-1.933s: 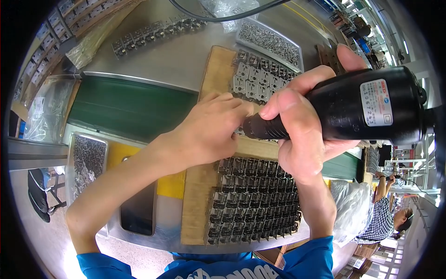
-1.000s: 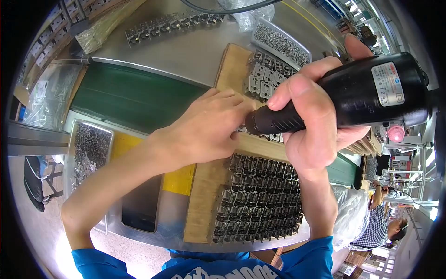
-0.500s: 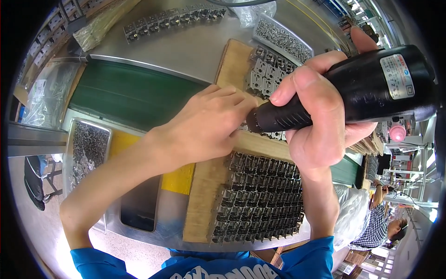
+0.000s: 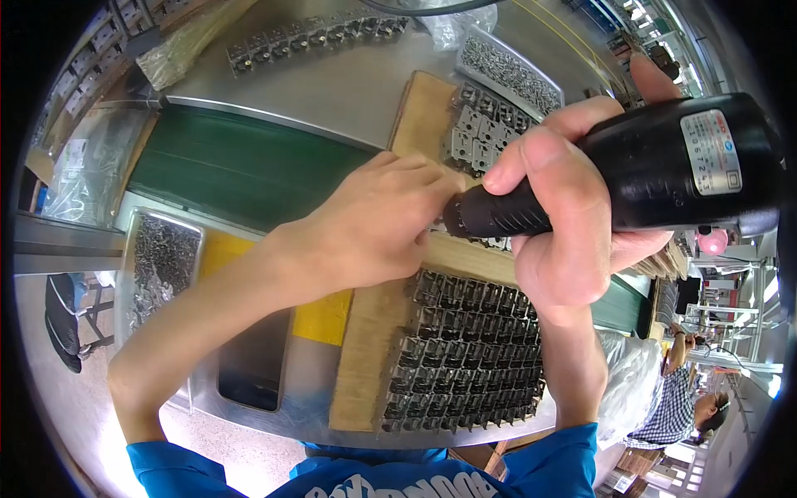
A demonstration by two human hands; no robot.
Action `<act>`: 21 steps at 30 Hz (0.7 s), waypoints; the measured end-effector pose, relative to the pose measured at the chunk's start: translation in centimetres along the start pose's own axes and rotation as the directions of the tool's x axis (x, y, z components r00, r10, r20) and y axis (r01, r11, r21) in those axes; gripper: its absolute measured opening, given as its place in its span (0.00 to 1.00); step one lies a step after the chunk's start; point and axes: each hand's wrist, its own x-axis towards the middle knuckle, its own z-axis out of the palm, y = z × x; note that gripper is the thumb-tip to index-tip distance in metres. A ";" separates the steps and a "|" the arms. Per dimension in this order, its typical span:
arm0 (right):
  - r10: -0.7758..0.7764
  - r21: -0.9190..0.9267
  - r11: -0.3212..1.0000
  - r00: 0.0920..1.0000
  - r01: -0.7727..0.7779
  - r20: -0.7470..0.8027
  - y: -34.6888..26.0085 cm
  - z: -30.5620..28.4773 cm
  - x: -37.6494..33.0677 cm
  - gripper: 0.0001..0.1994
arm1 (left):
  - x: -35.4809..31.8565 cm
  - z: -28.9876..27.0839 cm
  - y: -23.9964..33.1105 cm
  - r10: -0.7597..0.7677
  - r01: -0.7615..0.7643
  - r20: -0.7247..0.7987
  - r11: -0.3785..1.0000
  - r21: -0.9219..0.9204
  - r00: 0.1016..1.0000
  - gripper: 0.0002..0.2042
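My right hand (image 4: 573, 199) is wrapped round a black electric screwdriver (image 4: 647, 166), its nose pointing left and down. My left hand (image 4: 390, 212) is closed beside the screwdriver's nose, fingertips bent over the work; whatever they pinch is hidden behind the fingers and the tool. Beyond the screwdriver, small metal bracket parts (image 4: 475, 137) lie in rows on a wooden board (image 4: 422, 116). Nearer me, several rows of metal-and-black assemblies (image 4: 465, 353) are packed on a second wooden board (image 4: 357, 365).
A tray of small screws (image 4: 510, 70) stands at the back, and a clear bin of metal pieces (image 4: 162, 266) at left. A green conveyor belt (image 4: 249, 166) crosses behind my left arm. A dark phone (image 4: 253, 365) lies at the near edge. Another person (image 4: 672, 407) works at far right.
The screwdriver's rear end has tipped slightly lower in the view, and the whole scene has shifted a little. Both hands keep nearly the same place.
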 end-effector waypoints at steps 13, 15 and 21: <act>-0.013 -0.036 0.999 0.997 0.015 0.075 0.9 -1.0 -0.1 0.21 | 0.2 -0.5 0.3 -0.067 0.069 0.079 0.997 -0.021 0.995 0.25; -0.013 0.003 1.000 0.999 0.013 0.036 1.0 -0.8 0.0 0.24 | 0.2 -0.7 0.5 -0.078 0.079 0.082 0.997 -0.008 0.994 0.25; 0.066 0.052 0.996 0.997 -0.068 0.035 0.7 -0.9 -0.3 0.28 | 0.1 -0.7 0.4 -0.095 0.096 0.091 0.995 -0.004 0.991 0.26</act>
